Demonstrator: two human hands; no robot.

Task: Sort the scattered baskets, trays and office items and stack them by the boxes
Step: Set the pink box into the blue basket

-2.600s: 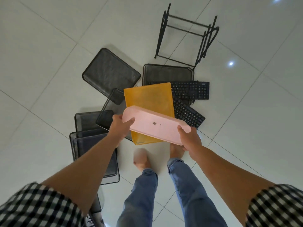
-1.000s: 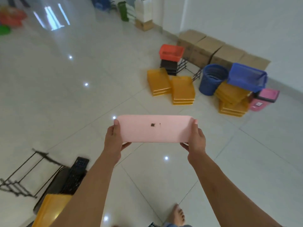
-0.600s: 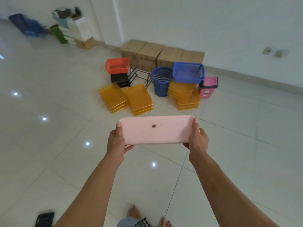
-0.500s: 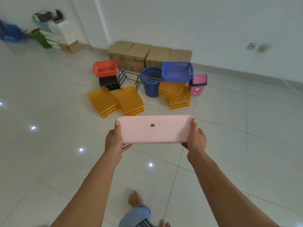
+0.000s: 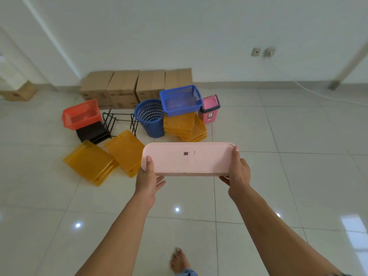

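Note:
I carry a long pink tray [image 5: 189, 159] level in front of me. My left hand [image 5: 148, 176] grips its left end, thumb on top. My right hand [image 5: 238, 173] grips its right end the same way. Ahead, a row of cardboard boxes [image 5: 137, 87] stands against the wall. In front of them lie two stacks of orange trays [image 5: 89, 162] [image 5: 125, 150], a third orange stack [image 5: 185, 126] under a blue basket [image 5: 180, 100], a red basket [image 5: 81, 114] on black trays [image 5: 92, 133], and a round blue bin [image 5: 150, 117].
A small pink lidded bin [image 5: 210, 108] stands right of the blue basket. A black wire rack [image 5: 119, 120] lies between the red basket and the blue bin. A lone box [image 5: 20, 92] sits far left. White cable [image 5: 328, 97] runs along the floor at right.
I have turned away from the scattered mesh trays and keyboards and walked toward the boxes; the sorted piles are nearer and more centred. Both hands keep the same hold on the pink tray.

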